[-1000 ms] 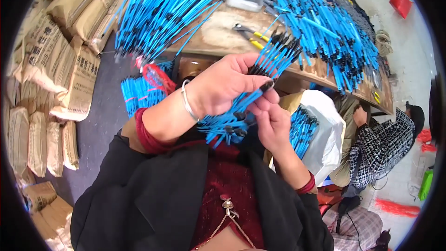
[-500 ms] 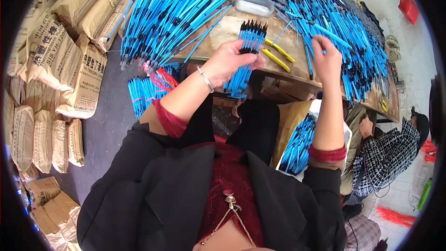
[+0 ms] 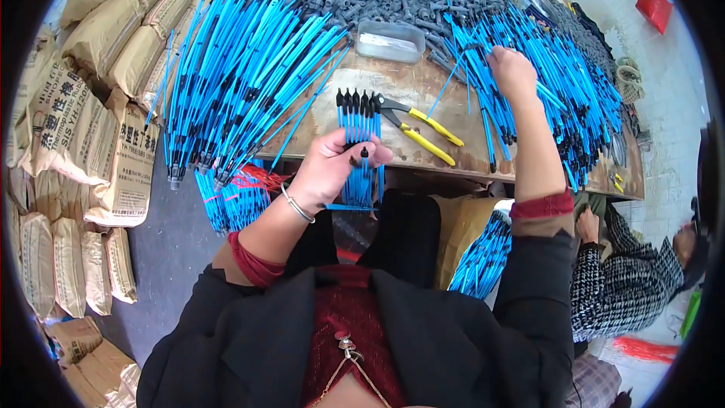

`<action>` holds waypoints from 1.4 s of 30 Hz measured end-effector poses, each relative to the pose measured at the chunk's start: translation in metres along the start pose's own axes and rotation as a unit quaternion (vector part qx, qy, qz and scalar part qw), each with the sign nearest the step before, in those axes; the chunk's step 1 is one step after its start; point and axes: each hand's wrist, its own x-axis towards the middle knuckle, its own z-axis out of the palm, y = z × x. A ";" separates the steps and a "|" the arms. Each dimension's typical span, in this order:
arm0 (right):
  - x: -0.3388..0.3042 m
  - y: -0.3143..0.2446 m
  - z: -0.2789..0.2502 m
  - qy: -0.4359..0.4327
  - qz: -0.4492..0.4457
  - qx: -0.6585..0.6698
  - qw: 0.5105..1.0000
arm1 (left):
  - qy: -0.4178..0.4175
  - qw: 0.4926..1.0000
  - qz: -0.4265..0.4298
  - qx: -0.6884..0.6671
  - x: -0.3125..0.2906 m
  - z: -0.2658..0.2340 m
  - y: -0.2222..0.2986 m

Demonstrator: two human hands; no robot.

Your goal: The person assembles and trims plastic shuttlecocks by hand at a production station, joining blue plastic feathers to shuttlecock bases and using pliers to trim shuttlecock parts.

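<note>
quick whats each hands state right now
Left hand: closed, holding a bundle of black-tipped blue rods.
Right hand: curled at the blue rod pile; whether it grips cannot be told.

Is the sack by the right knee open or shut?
Open: the sack's mouth gapes, and blue sticks show inside it.

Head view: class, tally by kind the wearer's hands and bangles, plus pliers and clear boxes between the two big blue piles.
Left hand, right hand: 2
Silver bangle: 1
Yellow-handled pliers: 1
Clear plastic box: 1
Total: 5
</note>
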 end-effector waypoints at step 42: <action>-0.245 -0.145 -0.049 -0.199 0.189 0.883 0.380 | -0.041 0.993 -0.036 -0.107 -0.036 -0.011 -0.019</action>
